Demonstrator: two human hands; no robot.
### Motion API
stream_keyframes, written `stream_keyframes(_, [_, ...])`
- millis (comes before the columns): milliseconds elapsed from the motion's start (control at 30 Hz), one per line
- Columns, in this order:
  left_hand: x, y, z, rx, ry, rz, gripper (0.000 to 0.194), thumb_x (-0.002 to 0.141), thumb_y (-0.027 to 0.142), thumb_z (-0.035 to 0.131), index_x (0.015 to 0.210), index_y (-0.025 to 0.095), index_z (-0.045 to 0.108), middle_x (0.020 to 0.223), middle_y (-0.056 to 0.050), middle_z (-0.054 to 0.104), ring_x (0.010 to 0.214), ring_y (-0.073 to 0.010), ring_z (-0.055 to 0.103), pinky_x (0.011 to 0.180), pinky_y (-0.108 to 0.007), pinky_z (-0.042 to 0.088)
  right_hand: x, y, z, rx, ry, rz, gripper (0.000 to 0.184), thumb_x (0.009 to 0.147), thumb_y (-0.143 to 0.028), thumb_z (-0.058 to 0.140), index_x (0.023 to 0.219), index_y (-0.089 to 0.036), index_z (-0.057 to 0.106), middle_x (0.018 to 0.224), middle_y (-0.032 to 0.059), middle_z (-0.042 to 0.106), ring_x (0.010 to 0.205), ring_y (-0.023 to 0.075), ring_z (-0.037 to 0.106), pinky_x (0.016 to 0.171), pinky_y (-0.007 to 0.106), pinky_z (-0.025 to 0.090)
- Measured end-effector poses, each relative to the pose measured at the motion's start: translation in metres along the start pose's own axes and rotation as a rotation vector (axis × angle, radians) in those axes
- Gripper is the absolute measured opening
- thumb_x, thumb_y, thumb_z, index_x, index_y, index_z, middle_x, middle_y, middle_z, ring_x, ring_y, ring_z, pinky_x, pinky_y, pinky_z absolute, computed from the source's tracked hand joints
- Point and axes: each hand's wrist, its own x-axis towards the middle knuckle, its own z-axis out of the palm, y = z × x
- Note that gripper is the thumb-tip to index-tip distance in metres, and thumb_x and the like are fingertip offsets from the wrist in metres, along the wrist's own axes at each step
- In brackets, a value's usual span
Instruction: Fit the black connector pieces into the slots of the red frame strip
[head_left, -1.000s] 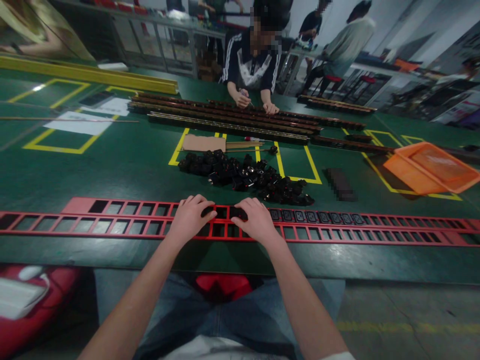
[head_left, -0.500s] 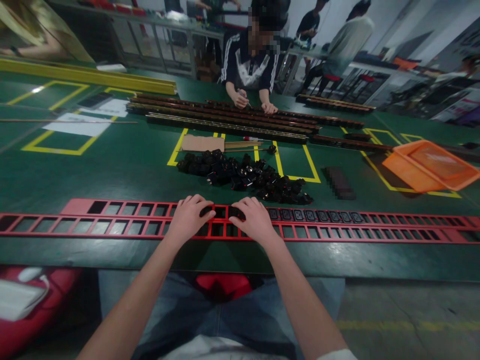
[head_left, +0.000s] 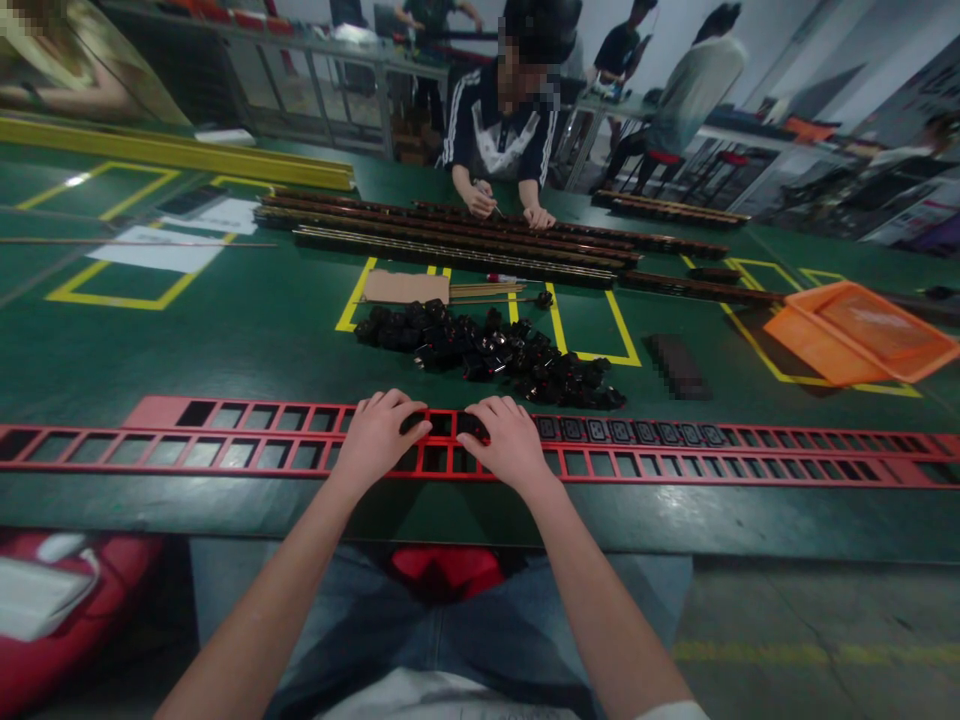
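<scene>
Two long red slotted frames (head_left: 169, 451) lie side by side across the table in front of me. My left hand (head_left: 381, 435) grips the far frame, fingers over its far edge and thumb on the near side. A short way to the right, my right hand (head_left: 506, 440) curls over the same frame, its thumb and fingers around a dark piece in a slot, apparently a black power socket; the hand partly hides it. Right of that hand, a row of black power sockets (head_left: 621, 431) sits in the far frame's slots. Behind the frames lies a heap of loose black sockets (head_left: 487, 345).
An orange tray (head_left: 862, 330) stands at right. Behind the heap are a cardboard piece (head_left: 405, 287) and long dark rails (head_left: 457, 240). A co-worker (head_left: 501, 130) sits across the table with a pen-like tool. Papers (head_left: 157, 248) and a yellow rail (head_left: 225, 158) lie at left.
My right hand has shifted very slightly at the slot. My left hand, the frames and the loose sockets look the same.
</scene>
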Motion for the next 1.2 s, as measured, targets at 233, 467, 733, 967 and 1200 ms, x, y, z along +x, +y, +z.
stream_keyframes(233, [-0.001,0.001,-0.001,-0.006,0.01,0.006,0.03,0.092,0.044,0.058,0.112,0.025,0.07,0.104,-0.005,0.066,0.098,-0.0241,0.057,0.081,-0.038,0.039,0.001,-0.001,-0.001,0.003,-0.003,0.019,0.03,0.086,-0.042,0.068,0.11,-0.023,0.062,0.11,0.0068,0.063,0.105,0.0253,0.051,0.088,0.039,0.042])
stream_keyframes(467, [0.0,0.001,0.0,-0.005,-0.004,0.003,0.03,0.092,0.044,0.058,0.113,0.025,0.069,0.105,-0.005,0.066,0.098,-0.0243,0.057,0.08,-0.038,0.039,0.009,-0.001,-0.001,-0.018,-0.036,0.034,0.032,0.086,-0.05,0.067,0.101,-0.022,0.061,0.102,0.006,0.063,0.101,0.025,0.053,0.083,0.038,0.042])
stream_keyframes(733, [0.0,0.0,0.001,-0.012,0.005,-0.001,0.031,0.092,0.045,0.059,0.112,0.025,0.069,0.105,-0.006,0.066,0.1,-0.025,0.057,0.081,-0.038,0.04,0.045,0.002,-0.003,0.022,0.091,0.09,0.03,0.093,-0.032,0.057,0.121,-0.021,0.057,0.121,0.0089,0.058,0.104,0.0229,0.059,0.082,0.034,0.049])
stream_keyframes(967, [0.0,0.001,0.001,-0.009,0.011,-0.007,0.029,0.091,0.045,0.059,0.111,0.026,0.07,0.105,-0.005,0.066,0.1,-0.0251,0.057,0.082,-0.039,0.04,0.064,0.002,0.005,-0.051,-0.007,0.13,0.053,0.088,-0.03,0.06,0.138,-0.024,0.046,0.143,0.0118,0.042,0.108,0.0266,0.06,0.077,0.036,0.053])
stream_keyframes(1200, [0.0,0.002,0.001,-0.009,0.013,-0.008,0.03,0.091,0.044,0.059,0.113,0.026,0.07,0.104,-0.006,0.066,0.099,-0.0249,0.057,0.083,-0.039,0.041,0.064,0.003,0.005,-0.076,-0.018,0.192,0.022,0.09,-0.027,0.057,0.111,-0.024,0.054,0.118,0.0065,0.049,0.077,0.0165,0.061,0.064,0.029,0.045])
